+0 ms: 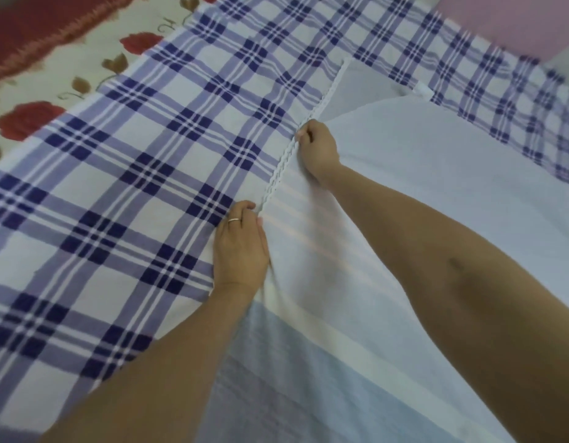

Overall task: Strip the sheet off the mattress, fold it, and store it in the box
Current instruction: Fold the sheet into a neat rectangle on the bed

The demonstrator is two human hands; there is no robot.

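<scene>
**Inspector:** Surface: a bed spread with a blue-and-white checked cloth [133, 187]. A floral cover [53, 100] with red roses lies along its far left side. No box is in view.

**Assistant:** And the task item?

**Inspector:** The pale sheet [420, 174] lies on top of the checked cloth, to the right. It is doubled over, so that layers of its scalloped trim [321, 97] run together in one line between the hands.

**Assistant:** Hands?

**Inspector:** The right hand [318, 151] is further along the trim, fingers curled, pinching the edge. The left hand [241, 247], wearing a ring [234, 220], sits nearer, fingers and thumb closed on the same edge. Judged step: matching the edges of a fold.

**Assistant:** Risks?

**Inspector:** Three.
- The far corner lies beyond both grips, unheld. A pull could drag it out of line and skew the fold.
- The layers look thin and slack. A loose pinch could let the lower one slip, so the edges part.
- The checked cloth underneath may catch and ride along if the fingers dig too deep.

Recommend holding the edge taut between both hands.
</scene>
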